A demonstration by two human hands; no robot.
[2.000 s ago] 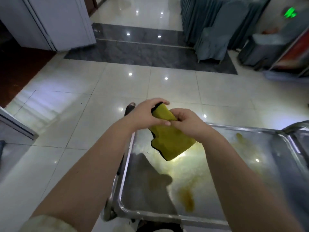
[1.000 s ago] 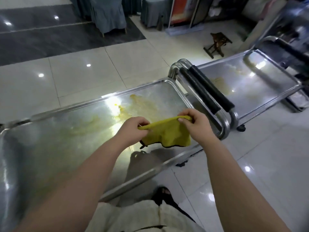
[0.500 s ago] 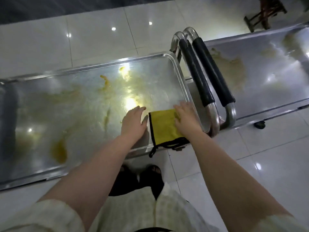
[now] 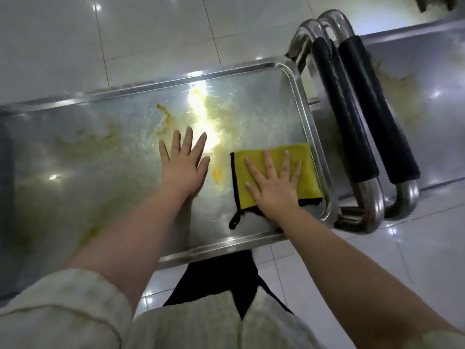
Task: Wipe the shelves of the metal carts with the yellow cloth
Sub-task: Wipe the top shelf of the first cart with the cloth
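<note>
Head view: the yellow cloth (image 4: 303, 157) lies flat in the near right corner of the stained metal cart shelf (image 4: 100, 162). The right hand (image 4: 274, 187) presses on it, fingers straight and spread. The left hand (image 4: 183, 165) is spread flat over the bare shelf just left of the cloth, holding nothing.

Yellow cloth (image 4: 289, 157) edged black; silver shelf (image 4: 100, 157) stained yellow.

The left forearm (image 4: 130, 235) and right forearm (image 4: 339, 260) reach forward side by side, bare, the left hand (image 4: 183, 165) flat, palm down, fingers straight and fanned, the right hand (image 4: 274, 183) near it, likewise flat and spread.
</note>
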